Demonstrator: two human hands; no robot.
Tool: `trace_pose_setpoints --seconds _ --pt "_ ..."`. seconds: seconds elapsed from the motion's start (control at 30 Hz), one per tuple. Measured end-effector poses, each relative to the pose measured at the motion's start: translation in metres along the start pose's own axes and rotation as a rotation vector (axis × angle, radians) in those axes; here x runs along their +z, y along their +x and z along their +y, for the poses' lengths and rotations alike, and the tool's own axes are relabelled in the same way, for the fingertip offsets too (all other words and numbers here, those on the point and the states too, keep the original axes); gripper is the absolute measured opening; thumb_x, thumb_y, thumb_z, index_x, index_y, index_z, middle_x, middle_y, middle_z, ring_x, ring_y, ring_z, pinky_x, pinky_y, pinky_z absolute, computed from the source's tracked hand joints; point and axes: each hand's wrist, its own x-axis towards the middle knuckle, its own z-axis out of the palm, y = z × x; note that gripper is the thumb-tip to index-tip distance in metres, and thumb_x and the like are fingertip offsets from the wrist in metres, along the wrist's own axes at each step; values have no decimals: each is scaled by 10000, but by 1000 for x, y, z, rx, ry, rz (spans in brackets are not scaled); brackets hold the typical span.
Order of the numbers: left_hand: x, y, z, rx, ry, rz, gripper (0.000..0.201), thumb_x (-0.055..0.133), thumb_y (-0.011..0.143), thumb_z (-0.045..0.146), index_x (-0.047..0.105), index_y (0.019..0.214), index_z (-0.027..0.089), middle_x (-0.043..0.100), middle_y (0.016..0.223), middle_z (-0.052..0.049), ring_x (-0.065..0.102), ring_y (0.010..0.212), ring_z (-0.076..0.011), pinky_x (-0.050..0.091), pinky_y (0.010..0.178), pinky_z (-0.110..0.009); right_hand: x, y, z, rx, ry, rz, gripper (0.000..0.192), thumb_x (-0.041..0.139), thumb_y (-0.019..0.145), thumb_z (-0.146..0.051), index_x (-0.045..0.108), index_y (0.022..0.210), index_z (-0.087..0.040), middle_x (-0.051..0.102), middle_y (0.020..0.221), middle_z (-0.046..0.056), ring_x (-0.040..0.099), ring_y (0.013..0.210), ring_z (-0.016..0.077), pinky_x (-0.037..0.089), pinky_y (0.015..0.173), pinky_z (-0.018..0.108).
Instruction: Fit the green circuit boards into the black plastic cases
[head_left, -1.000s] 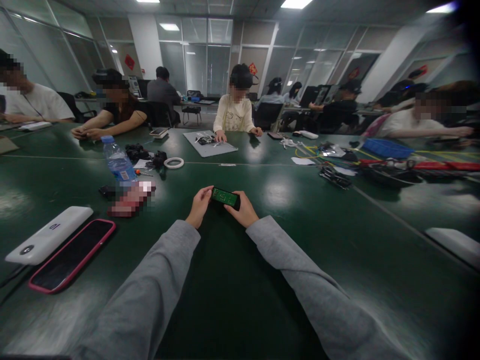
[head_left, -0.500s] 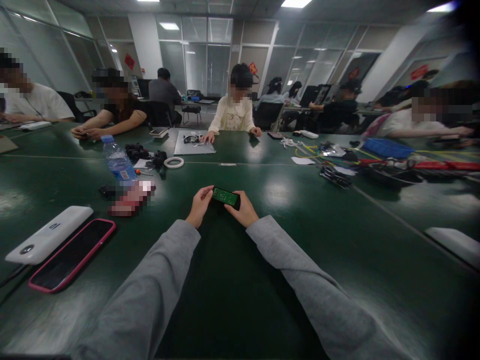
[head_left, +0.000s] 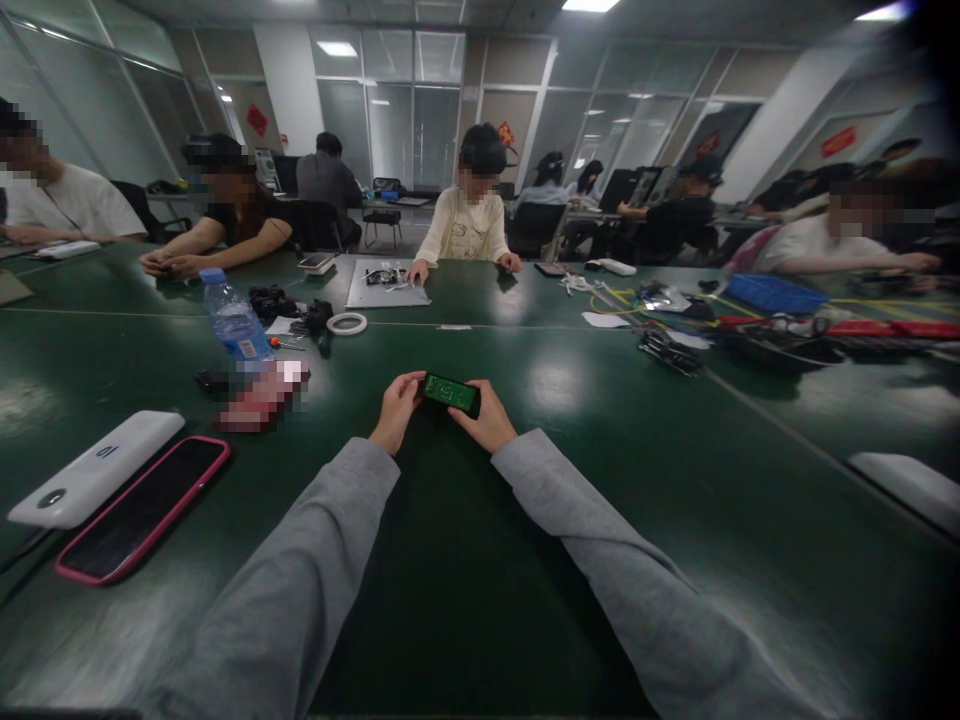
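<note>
A small dark device with a green face [head_left: 450, 392] is held just above the dark green table [head_left: 465, 560], straight ahead of me. My left hand [head_left: 395, 412] grips its left end with thumb and fingers. My right hand [head_left: 488, 418] holds its right end from below and the side. Both arms wear grey sleeves and reach forward from the bottom of the view.
A pink-cased phone [head_left: 142, 507] and a white power bank [head_left: 94, 468] lie at near left. Farther left stand a water bottle [head_left: 235, 322], black parts and a tape ring [head_left: 347, 323]. Other people sit around; one opposite touches a grey mat [head_left: 386, 285]. Cables and tools lie at right.
My hands and the device have stayed put. The person opposite pulled the grey mat to the left and straightened it. The view shifted down slightly.
</note>
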Motion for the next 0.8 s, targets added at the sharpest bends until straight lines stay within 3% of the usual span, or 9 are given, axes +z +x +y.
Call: trace_pose_setpoints --seconds 0.27,0.57,0.8 --pt "0 2 -3 9 22 0 211 546 791 133 617 987 162 623 1019 -56 576 934 -135 447 890 -314 0 0 -2 -6 -2 19 459 649 711 -328 422 1082 -180 535 1011 94 546 942 233 460 846 402" --pt "-1 0 -2 30 39 -14 266 625 772 268 611 1013 156 621 1029 -69 574 958 -150 452 890 -319 -1 0 -4 3 -7 23 456 645 715 -330 423 1082 -178 536 1008 94 547 936 233 465 836 400" --pt "-2 2 -4 43 46 -13 256 620 772 238 611 1012 152 620 1032 -69 575 948 -144 455 872 -305 0 0 0 -43 -24 34 454 659 709 -321 437 1080 -186 530 1015 86 534 945 225 458 846 391"
